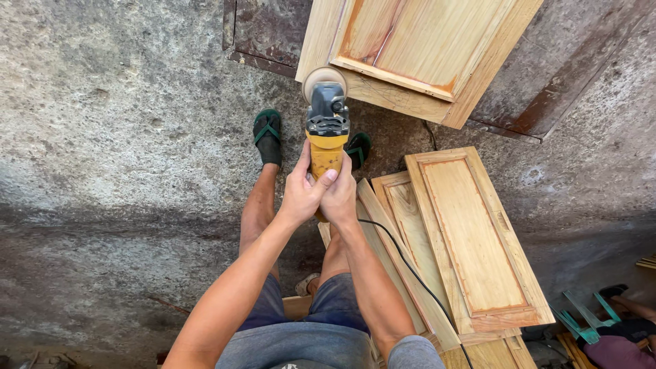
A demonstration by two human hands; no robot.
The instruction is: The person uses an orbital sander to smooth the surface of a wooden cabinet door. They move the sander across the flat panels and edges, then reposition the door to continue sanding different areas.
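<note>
Grip: left hand and right hand are both wrapped tight around the yellow body of the angle grinder, one overlapping the other.
Tool position: the grinder is held out in front of the knees, its sanding disc at the near left corner of the wooden cabinet door that leans at the far side.
Disc risk: the disc sits right on the frame's edge; I judge it could catch the corner and kick, gouging the wood.
Foot risk: feet in green sandals stand just beneath the tool, so a slip downward could reach bare toes.
Cord risk: the black cord trails right over the stacked door panels on the concrete floor; a snag there could jerk the grinder off line.
Stack risk: the panels lean loosely beside the right leg and might slide if bumped.
</note>
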